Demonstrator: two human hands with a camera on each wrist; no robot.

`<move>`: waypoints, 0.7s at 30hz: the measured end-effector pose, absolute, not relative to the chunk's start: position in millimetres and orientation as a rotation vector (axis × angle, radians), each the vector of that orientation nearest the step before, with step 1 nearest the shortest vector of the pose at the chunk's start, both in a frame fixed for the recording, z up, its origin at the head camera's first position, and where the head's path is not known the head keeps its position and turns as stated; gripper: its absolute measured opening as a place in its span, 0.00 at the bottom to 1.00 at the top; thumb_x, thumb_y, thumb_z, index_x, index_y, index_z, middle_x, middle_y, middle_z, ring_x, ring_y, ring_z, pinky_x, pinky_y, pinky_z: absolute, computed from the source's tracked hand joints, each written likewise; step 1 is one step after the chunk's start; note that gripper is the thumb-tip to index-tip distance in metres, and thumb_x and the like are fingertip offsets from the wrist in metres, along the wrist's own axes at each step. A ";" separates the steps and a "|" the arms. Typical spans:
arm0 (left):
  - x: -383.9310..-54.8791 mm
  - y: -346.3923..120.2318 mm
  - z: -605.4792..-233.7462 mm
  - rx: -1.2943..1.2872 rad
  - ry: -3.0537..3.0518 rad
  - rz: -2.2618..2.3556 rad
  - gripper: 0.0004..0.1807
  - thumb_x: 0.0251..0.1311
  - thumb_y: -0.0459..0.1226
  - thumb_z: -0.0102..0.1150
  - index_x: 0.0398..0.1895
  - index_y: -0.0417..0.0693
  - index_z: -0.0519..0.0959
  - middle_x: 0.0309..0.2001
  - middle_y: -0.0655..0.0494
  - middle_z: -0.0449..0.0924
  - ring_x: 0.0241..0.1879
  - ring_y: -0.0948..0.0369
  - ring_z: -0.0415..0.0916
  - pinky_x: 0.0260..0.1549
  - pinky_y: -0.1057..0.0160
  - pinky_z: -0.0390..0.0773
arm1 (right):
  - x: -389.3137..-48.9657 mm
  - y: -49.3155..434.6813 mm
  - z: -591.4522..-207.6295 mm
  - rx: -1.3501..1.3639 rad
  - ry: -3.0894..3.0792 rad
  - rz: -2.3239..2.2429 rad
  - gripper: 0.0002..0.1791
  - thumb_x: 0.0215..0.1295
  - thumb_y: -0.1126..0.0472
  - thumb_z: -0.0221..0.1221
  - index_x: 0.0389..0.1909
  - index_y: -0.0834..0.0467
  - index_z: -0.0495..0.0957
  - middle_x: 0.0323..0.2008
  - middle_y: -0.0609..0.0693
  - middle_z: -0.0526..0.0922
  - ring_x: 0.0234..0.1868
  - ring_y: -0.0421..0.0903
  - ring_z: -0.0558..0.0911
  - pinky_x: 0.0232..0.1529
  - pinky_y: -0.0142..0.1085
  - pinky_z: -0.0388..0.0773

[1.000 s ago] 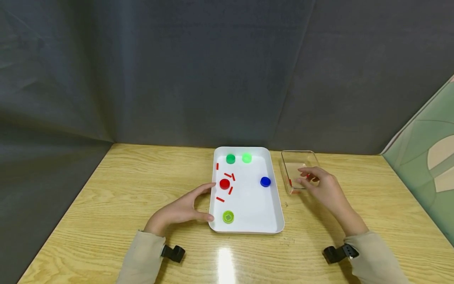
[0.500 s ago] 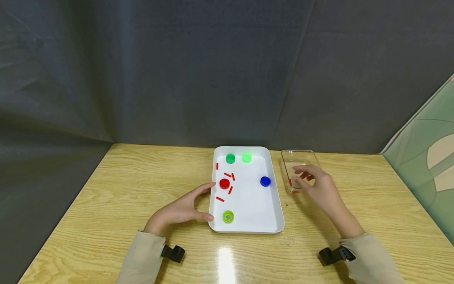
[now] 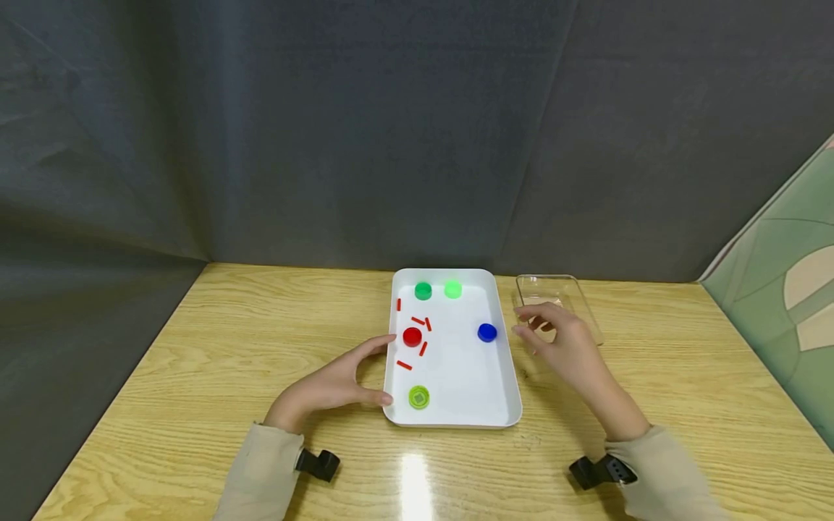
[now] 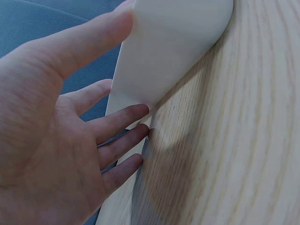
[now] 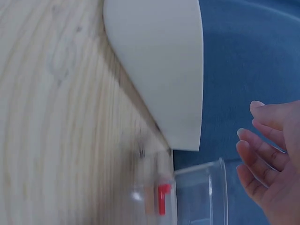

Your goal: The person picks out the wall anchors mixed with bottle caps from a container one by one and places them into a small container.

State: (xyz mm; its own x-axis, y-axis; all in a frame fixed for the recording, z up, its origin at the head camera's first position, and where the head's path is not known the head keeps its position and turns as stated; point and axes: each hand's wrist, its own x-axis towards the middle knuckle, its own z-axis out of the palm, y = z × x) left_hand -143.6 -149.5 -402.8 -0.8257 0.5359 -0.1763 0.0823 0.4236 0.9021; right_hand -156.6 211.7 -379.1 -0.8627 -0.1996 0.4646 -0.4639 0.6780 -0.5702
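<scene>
My left hand (image 3: 329,380) rests against the left side of the white tray (image 3: 465,391), thumb and index fingertip at its rim. The left wrist view shows its other fingers spread and loose by the tray wall. Several short red sticks (image 3: 405,365) lie in the tray around a red bottle-cap-like disc (image 3: 413,337). My right hand (image 3: 567,347) hovers between the tray and a clear container (image 3: 589,311), fingers loosely bent. In the right wrist view nothing shows between its fingers. Below them, a red piece (image 5: 162,199) shows through the clear container.
Also in the tray are a dark green disc (image 3: 423,291), a bright green disc (image 3: 453,289), a blue disc (image 3: 487,333) and a yellow-green disc (image 3: 419,396). The wooden table (image 3: 215,347) ends at a dark curtain (image 3: 365,145) behind.
My right hand has moved left, from over the clear container toward the tray's right edge. The left hand, the tray and its contents stay as they were.
</scene>
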 end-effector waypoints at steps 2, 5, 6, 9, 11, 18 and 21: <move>-143.4 -149.4 -402.7 0.524 2.244 1.384 0.51 0.51 0.39 0.76 0.77 0.51 0.56 0.73 0.46 0.59 0.73 0.49 0.52 0.70 0.41 0.48 | -156.1 206.6 -378.6 0.531 -2.523 1.012 0.12 0.58 0.72 0.68 0.43 0.64 0.84 0.37 0.54 0.85 0.35 0.49 0.81 0.37 0.45 0.79; -143.0 -149.5 -402.6 0.525 2.250 1.377 0.51 0.52 0.39 0.75 0.77 0.50 0.56 0.73 0.45 0.59 0.73 0.48 0.52 0.70 0.40 0.48 | -155.3 197.4 -376.8 0.529 -2.535 1.027 0.11 0.57 0.71 0.69 0.42 0.64 0.85 0.36 0.53 0.85 0.34 0.48 0.80 0.35 0.43 0.79; -142.9 -149.6 -402.6 0.527 2.252 1.374 0.51 0.52 0.39 0.75 0.77 0.50 0.56 0.73 0.44 0.59 0.73 0.47 0.52 0.70 0.40 0.49 | -155.1 194.1 -376.3 0.528 -2.544 1.038 0.11 0.58 0.71 0.69 0.43 0.64 0.85 0.36 0.53 0.85 0.34 0.47 0.80 0.35 0.42 0.78; -142.3 -149.8 -402.2 0.533 2.256 1.369 0.51 0.53 0.39 0.75 0.77 0.49 0.56 0.73 0.43 0.58 0.73 0.46 0.52 0.70 0.40 0.49 | -155.1 184.3 -375.3 0.527 -2.579 1.076 0.11 0.59 0.70 0.68 0.44 0.63 0.85 0.37 0.54 0.85 0.35 0.47 0.79 0.37 0.42 0.78; -141.8 -149.9 -401.7 0.532 2.257 1.367 0.51 0.53 0.38 0.75 0.77 0.49 0.56 0.73 0.42 0.58 0.73 0.46 0.52 0.70 0.39 0.49 | -155.5 178.1 -376.0 0.536 -2.592 1.097 0.12 0.59 0.70 0.68 0.44 0.63 0.84 0.38 0.54 0.85 0.36 0.47 0.79 0.39 0.44 0.78; -142.6 -150.2 -402.5 0.524 2.259 1.363 0.51 0.53 0.38 0.75 0.77 0.49 0.56 0.73 0.43 0.58 0.73 0.46 0.51 0.70 0.39 0.48 | -158.4 157.6 -380.2 0.573 -2.580 1.156 0.12 0.58 0.68 0.70 0.43 0.62 0.85 0.34 0.51 0.84 0.34 0.45 0.80 0.38 0.46 0.81; -142.8 -150.0 -403.0 0.521 2.262 1.363 0.51 0.53 0.39 0.75 0.77 0.50 0.56 0.73 0.44 0.58 0.73 0.47 0.51 0.70 0.39 0.48 | -159.6 149.3 -381.1 0.574 -2.588 1.164 0.11 0.58 0.67 0.70 0.43 0.61 0.85 0.33 0.48 0.83 0.32 0.43 0.79 0.35 0.41 0.80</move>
